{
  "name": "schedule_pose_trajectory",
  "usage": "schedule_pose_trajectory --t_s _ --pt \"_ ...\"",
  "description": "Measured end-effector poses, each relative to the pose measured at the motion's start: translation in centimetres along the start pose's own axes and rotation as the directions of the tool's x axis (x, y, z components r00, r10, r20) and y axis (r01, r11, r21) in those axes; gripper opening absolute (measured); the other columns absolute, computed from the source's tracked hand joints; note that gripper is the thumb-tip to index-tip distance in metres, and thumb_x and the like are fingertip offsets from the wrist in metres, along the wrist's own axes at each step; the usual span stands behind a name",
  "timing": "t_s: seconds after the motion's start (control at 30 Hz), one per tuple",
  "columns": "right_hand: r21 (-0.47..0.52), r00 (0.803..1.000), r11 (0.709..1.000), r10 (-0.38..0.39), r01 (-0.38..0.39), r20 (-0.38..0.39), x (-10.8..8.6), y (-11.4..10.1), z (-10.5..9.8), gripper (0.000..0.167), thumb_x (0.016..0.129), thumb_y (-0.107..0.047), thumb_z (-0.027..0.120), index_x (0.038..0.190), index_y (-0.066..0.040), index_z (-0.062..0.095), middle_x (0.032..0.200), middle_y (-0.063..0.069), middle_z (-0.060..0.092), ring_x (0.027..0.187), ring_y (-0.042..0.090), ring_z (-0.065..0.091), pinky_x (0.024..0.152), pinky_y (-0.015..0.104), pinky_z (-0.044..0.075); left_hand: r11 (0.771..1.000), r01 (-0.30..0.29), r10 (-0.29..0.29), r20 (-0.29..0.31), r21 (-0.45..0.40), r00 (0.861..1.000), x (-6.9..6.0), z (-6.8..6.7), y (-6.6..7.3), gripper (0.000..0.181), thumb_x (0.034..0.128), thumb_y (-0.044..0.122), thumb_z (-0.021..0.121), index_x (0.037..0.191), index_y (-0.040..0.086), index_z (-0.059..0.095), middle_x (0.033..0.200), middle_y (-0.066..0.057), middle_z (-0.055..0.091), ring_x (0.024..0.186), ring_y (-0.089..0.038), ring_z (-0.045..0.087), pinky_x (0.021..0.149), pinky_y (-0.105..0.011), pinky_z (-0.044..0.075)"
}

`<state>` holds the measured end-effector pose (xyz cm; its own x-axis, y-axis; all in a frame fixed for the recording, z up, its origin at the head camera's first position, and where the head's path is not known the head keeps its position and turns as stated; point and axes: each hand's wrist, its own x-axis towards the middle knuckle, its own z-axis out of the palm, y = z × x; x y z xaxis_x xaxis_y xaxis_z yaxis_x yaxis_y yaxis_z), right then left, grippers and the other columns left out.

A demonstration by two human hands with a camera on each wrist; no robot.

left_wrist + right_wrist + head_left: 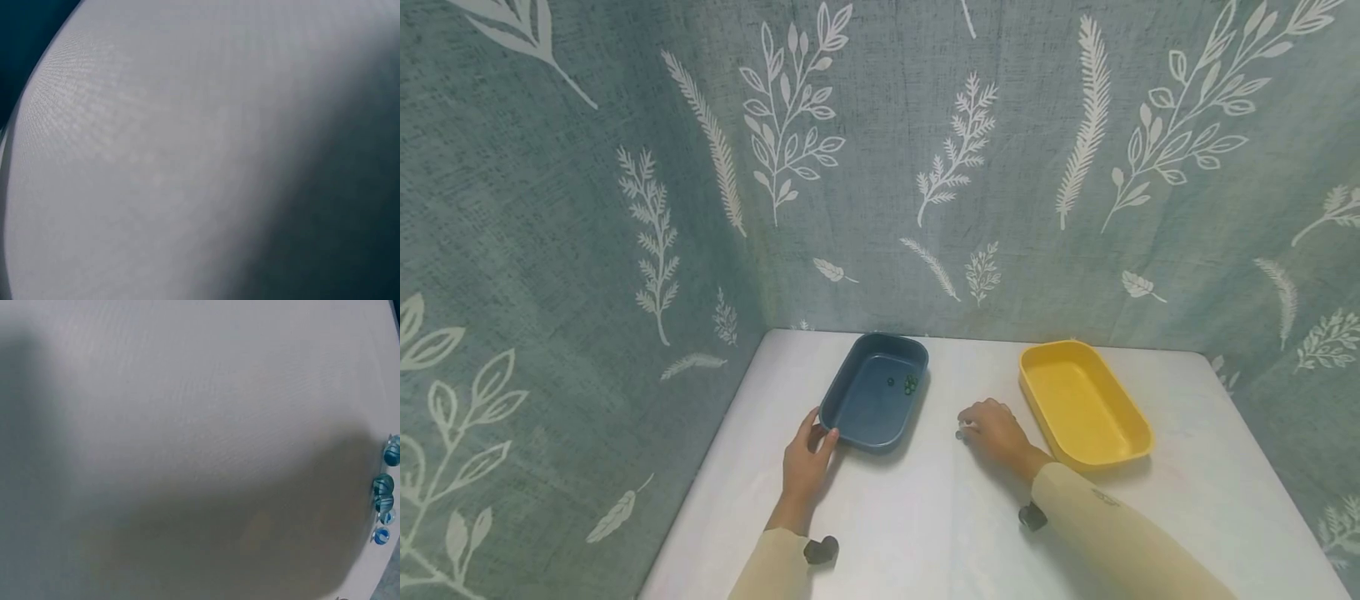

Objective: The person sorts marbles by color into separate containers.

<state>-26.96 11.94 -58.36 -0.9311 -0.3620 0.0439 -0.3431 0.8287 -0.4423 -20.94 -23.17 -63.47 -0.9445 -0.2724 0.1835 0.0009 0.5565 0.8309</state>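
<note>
A dark blue tray point(868, 408) stands on the table at left of centre, with several small green marbles point(910, 385) inside towards its right wall. My left hand point(805, 467) holds the tray's near left corner, thumb on the near side and fingers along the left side. Out on the table between the two trays, my right hand point(996, 429) reaches down beside small clear marbles point(959, 435). Whether its fingertips pinch one is too small to tell. Several blue-green glass marbles point(383, 487) line the right edge of the right wrist view, where no fingers show.
A yellow tray point(1082, 408) stands right of my right hand, close to the forearm. The white table point(917, 533) meets a leaf-patterned blue-grey cloth point(880, 192) at the back and sides. The left wrist view shows mostly blurred table surface and shadow.
</note>
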Motion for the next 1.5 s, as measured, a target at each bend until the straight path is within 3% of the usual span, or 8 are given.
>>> schedule_pose_trajectory --t_s 0.27,0.47,0.77,1.27,1.5 --pt "0.036 0.999 0.999 0.010 -0.009 -0.031 0.2 -0.5 -0.1 0.019 0.090 -0.019 0.071 0.109 -0.016 0.072 0.102 -0.004 0.067 0.100 0.018 0.056 0.091 0.041 0.047 0.999 -0.022 0.023 0.025 -0.037 0.999 -0.1 -0.3 0.1 0.066 0.0934 0.048 0.062 0.147 0.017 0.041 0.125 -0.014 0.064 0.127 -0.037 0.049 0.109 -0.060 0.026" --pt "0.080 0.998 0.996 0.038 -0.035 -0.042 0.4 -1.5 -0.7 0.018 0.089 -0.020 0.072 0.108 -0.019 0.072 0.102 -0.006 0.065 0.101 0.019 0.057 0.091 0.054 0.047 0.998 -0.041 0.042 0.022 -0.049 0.999 -0.1 -0.2 0.1 0.066 0.0929 0.051 0.061 0.147 0.017 0.042 0.124 -0.014 0.064 0.126 -0.037 0.050 0.109 -0.061 0.026" --pt "0.072 0.996 0.995 -0.066 0.071 -0.067 0.9 -2.4 -0.1 0.018 0.088 -0.016 0.073 0.106 -0.014 0.072 0.099 -0.003 0.069 0.098 0.018 0.058 0.094 0.040 0.045 1.000 -0.024 0.024 0.010 -0.017 1.000 -0.1 -0.2 0.5 0.062 0.0945 0.041 0.064 0.147 0.016 0.042 0.125 -0.015 0.063 0.128 -0.037 0.049 0.110 -0.059 0.026" --pt "0.166 0.996 0.984 -0.054 0.066 -0.076 0.9 -4.4 1.3 0.016 0.089 -0.020 0.072 0.104 -0.015 0.073 0.101 -0.003 0.070 0.099 0.018 0.058 0.089 0.041 0.048 1.000 -0.013 0.013 0.010 -0.009 1.000 -0.2 -0.2 0.6 0.060 0.0946 0.039 0.064 0.147 0.018 0.042 0.126 -0.014 0.064 0.128 -0.035 0.049 0.111 -0.058 0.026" --pt "0.230 0.992 0.970 -0.048 0.073 -0.115 0.8 -5.5 2.4 0.019 0.089 -0.020 0.072 0.106 -0.012 0.072 0.099 -0.002 0.070 0.098 0.019 0.059 0.085 0.038 0.050 1.000 -0.017 0.017 0.007 -0.002 1.000 -0.1 -0.2 0.5 0.061 0.0944 0.041 0.064 0.146 0.018 0.042 0.126 -0.014 0.063 0.128 -0.035 0.049 0.111 -0.057 0.026"
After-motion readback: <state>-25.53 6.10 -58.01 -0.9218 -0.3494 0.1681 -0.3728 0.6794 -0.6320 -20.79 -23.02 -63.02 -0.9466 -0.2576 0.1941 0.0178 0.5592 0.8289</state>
